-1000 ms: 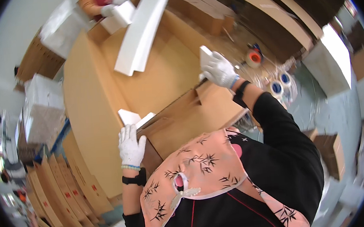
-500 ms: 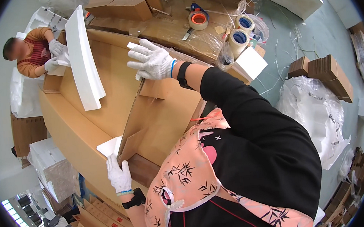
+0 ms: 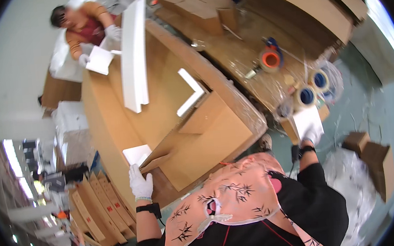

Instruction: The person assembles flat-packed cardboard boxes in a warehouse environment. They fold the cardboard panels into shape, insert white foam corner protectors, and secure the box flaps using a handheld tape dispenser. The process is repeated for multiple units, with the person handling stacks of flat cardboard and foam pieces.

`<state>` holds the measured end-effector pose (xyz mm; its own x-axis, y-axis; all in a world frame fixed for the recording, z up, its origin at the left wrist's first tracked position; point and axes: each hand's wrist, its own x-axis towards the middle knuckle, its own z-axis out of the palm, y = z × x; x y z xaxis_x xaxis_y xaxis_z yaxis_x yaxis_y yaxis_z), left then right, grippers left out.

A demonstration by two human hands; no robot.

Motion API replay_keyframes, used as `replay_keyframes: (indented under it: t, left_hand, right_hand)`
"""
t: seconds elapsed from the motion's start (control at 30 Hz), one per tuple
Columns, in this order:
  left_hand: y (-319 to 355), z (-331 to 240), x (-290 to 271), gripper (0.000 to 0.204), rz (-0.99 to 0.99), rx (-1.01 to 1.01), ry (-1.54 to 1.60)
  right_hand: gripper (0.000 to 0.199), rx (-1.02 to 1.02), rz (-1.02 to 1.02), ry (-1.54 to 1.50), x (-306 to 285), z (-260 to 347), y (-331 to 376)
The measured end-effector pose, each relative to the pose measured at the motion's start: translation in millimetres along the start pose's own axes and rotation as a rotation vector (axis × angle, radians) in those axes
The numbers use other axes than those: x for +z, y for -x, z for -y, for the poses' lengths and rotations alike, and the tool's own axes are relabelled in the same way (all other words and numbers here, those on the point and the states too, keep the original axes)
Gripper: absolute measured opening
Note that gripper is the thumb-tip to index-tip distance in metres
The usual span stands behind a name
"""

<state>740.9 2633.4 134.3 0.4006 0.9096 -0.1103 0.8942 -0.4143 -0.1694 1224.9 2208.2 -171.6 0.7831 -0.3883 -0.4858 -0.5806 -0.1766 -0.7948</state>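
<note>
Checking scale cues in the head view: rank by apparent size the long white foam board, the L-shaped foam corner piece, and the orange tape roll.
1. Long white foam board, clearly largest.
2. L-shaped foam corner piece.
3. Orange tape roll, smallest.
Fisheye bending and differing distance from the camera make true sizes unsure.

left hand (image 3: 140,182) flat, right hand (image 3: 311,134) lowered

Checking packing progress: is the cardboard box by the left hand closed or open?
Open: the cardboard box has flaps spread outward; the left hand rests on one flap.
</note>
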Motion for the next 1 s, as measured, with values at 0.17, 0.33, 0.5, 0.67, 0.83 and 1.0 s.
replay_keyframes:
  t: [0.17, 0.33, 0.5, 0.67, 0.83, 1.0]
  left_hand:
    - [3.2, -8.6, 7.1, 0.079, -0.035, -0.134, -0.019]
    - [-5.0, -25.3, 8.4, 0.077, -0.062, -0.207, -0.029]
    - [3.8, -16.4, 17.8, 0.077, -0.067, -0.244, -0.001]
    - [-0.2, -10.8, 23.0, 0.075, -0.142, -0.211, -0.010]
    - [-2.7, -6.5, 18.8, 0.067, -0.171, -0.144, -0.049]
    - [-2.2, 8.6, 8.3, 0.061, -0.180, -0.040, -0.006]
  right_hand:
    - [0.060, 0.456, 0.128, -0.215, -33.3, -197.3, -115.0]
    - [0.072, 0.573, 0.105, -0.273, -6.3, -168.3, -89.0]
    - [0.041, 0.609, 0.244, -0.331, -42.5, -190.3, -132.8]
    - [0.037, 0.525, 0.321, -0.287, -98.1, -148.9, -135.3]
    - [0.039, 0.403, 0.331, -0.299, -190.9, -61.0, -90.8]
    - [0.031, -1.081, 0.418, 0.982, -172.9, 122.7, -0.7]
